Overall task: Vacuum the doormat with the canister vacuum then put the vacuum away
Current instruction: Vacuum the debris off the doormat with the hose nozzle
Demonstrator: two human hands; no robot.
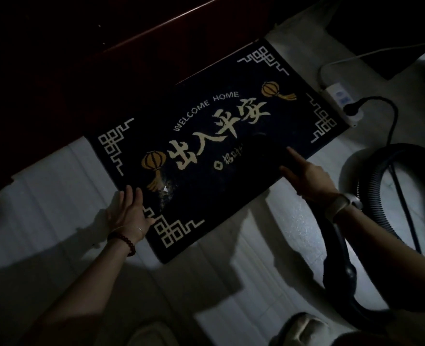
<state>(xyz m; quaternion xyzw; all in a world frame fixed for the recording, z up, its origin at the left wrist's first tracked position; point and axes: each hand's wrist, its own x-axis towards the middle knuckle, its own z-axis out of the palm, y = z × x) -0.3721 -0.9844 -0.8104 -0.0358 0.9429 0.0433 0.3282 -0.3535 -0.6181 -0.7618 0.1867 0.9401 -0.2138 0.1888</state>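
Note:
A dark doormat point(231, 156) with cream lettering and orange lanterns lies tilted on the pale tile floor. Pale specks of dirt point(167, 193) show near its lower lantern. My left hand point(129, 212) lies flat, fingers straight, on the mat's near left edge. My right hand point(303, 174) hovers at the mat's right edge with the forefinger stretched out over it and holds nothing. The vacuum's ribbed hose point(371, 193) curls on the floor to the right, passing under my right forearm. The canister itself is not clearly visible in the dim light.
A white power strip point(341, 101) lies past the mat's far right corner with a black plug and cord point(391, 113) in it. A dark red door point(106, 71) borders the mat's far side. Two light slippers point(298, 328) show at the bottom.

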